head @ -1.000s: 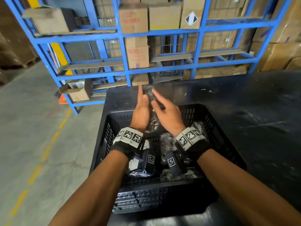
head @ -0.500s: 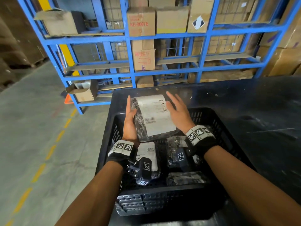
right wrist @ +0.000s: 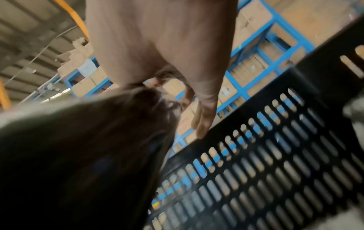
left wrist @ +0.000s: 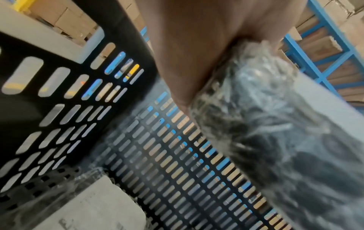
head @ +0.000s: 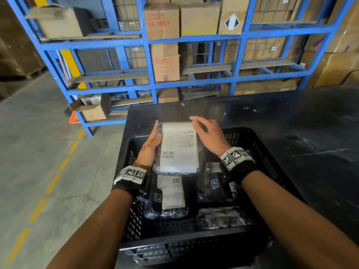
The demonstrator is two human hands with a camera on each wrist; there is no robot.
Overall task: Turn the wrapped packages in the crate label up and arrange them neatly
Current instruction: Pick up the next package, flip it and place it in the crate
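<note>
In the head view, a wrapped package [head: 177, 147] sits label up at the centre of the frame, held above the far half of a black slotted crate [head: 258, 144]. The left hand [head: 149, 150] lies flat along the package's left edge with its fingers straight, an open grip pressing against the side. The right hand [head: 209, 135] rests at the package's upper right corner, fingers extended and relaxed, also an open grip; whether the fingertips touch the wrap cannot be told. The left wrist view shows the palm [left wrist: 197, 46] against the crinkled dark wrap of the package [left wrist: 265, 124].

Lower in the crate, a second package [head: 172, 193] lies label up just below the held one. To its right sits a dark package [head: 215, 183] with no label showing, and another dark package [head: 221, 217] lies at the lower right of the crate. The crate stands on a black surface [head: 301, 123]. Blue shelving [head: 194, 38] with cardboard boxes fills the upper part of the frame.
</note>
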